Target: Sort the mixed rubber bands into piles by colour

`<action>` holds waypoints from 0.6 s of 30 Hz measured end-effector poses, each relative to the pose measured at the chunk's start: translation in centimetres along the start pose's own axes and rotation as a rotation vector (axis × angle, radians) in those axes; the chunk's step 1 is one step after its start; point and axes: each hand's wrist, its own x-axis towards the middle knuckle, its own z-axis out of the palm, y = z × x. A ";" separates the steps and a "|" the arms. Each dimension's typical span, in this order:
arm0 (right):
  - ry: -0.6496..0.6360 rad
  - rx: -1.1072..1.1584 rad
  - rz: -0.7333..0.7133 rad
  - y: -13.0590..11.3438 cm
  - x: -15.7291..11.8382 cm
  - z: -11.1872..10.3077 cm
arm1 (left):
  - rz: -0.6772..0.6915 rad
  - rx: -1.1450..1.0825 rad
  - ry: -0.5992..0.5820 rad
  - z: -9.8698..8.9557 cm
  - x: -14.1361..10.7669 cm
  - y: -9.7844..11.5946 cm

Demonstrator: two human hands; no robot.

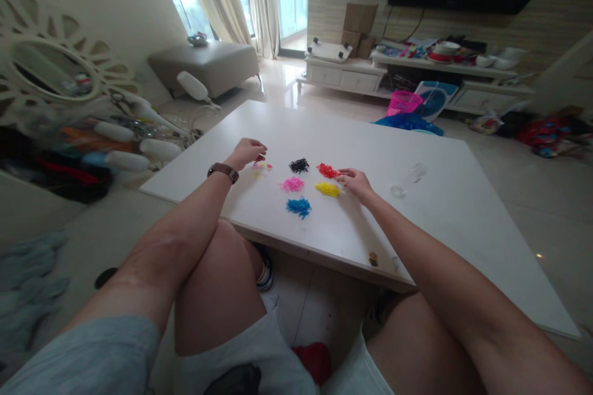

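My left hand (247,153) is over the left part of the white table, its fingers bent down above a few small pink, yellow and red bands (262,166); what its fingertips hold is too small to tell. My right hand (355,182) touches the right edge of a red pile of bands (328,170) with its fingertips, and whether it pinches any is not clear. Below the red pile lies a yellow pile (327,189). A black pile (299,165), a pink pile (293,184) and a blue pile (299,207) form a column between my hands.
The white table (445,216) carries a clear plastic container (417,173), a clear round piece (397,191) and a small yellow-black object (373,258) near the front edge. Beyond it are a pink basket (404,102) and a grey ottoman (208,68).
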 end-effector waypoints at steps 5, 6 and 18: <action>-0.018 -0.052 -0.031 0.1 -0.2 -0.8 | -0.110 -0.032 0.109 -1.7 0.6 -2.2; -0.012 -0.074 -0.047 -0.2 -0.4 -1.1 | -0.120 -0.011 0.105 -1.9 0.6 -2.7; -0.161 -0.562 -0.583 -4.7 -6.6 -2.8 | -0.123 0.307 0.024 -1.0 1.6 -7.2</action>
